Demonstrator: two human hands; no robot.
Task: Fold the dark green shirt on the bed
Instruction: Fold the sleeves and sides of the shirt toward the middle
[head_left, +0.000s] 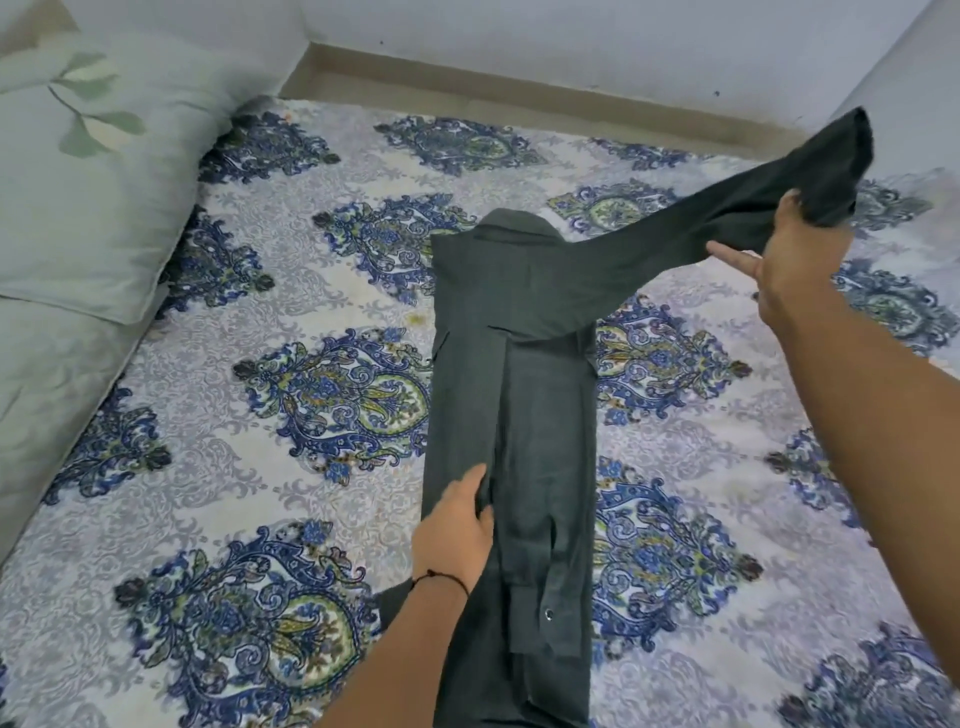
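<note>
The dark green shirt (540, 374) lies lengthwise on the patterned bed (270, 291), collar at the far end, its sides folded in to a narrow strip. One sleeve lies folded down the middle, its cuff near me. My left hand (457, 525) rests on the shirt's left part, and its fingers pinch a fold of cloth. My right hand (795, 254) grips the other sleeve near its cuff and holds it stretched up and out to the right, above the bed, with the index finger pointing left.
A pale green pillow (98, 171) lies at the bed's left, with a pale folded cover (47, 395) below it. White walls (571, 36) close the far side and the right corner.
</note>
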